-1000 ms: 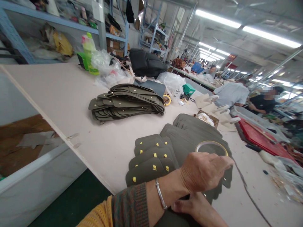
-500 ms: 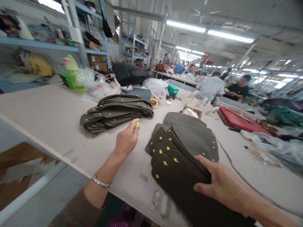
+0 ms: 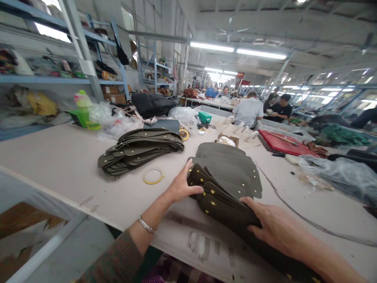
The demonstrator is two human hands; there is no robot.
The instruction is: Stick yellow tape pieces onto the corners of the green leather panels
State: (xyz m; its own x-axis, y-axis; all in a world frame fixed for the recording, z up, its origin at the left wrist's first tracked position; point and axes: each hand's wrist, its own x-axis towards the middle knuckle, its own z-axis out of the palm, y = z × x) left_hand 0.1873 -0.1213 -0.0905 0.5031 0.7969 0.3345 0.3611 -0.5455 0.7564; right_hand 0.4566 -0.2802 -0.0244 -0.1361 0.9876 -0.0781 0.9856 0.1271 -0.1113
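A stack of dark olive leather-like panels [image 3: 226, 212], dotted with small yellow tape pieces, stands tilted between my hands. My left hand [image 3: 180, 184] grips its far left end, thumb in front and fingers behind. On the right, my right hand [image 3: 265, 220] clasps the upper edge, thumb on the near face. Behind them lie flat grey-olive panels [image 3: 226, 165] with small brass studs. A second fanned pile of studded panels [image 3: 141, 149] rests to the left. Between that pile and my left hand, a thin roll of yellow tape [image 3: 153, 182] lies on the table.
Along the back of the table [image 3: 59, 157] are a green spray bottle [image 3: 84, 106], plastic bags [image 3: 187, 118], a black bag [image 3: 153, 104], another tape ring [image 3: 184, 134] and a small box of studs [image 3: 226, 140]. A red board [image 3: 285, 143] lies right. Several people work farther off.
My left hand has let go of the yellow tape roll, now on the table, and moved right onto the panel stack. The stack is tipped more upright. The view has shifted slightly.
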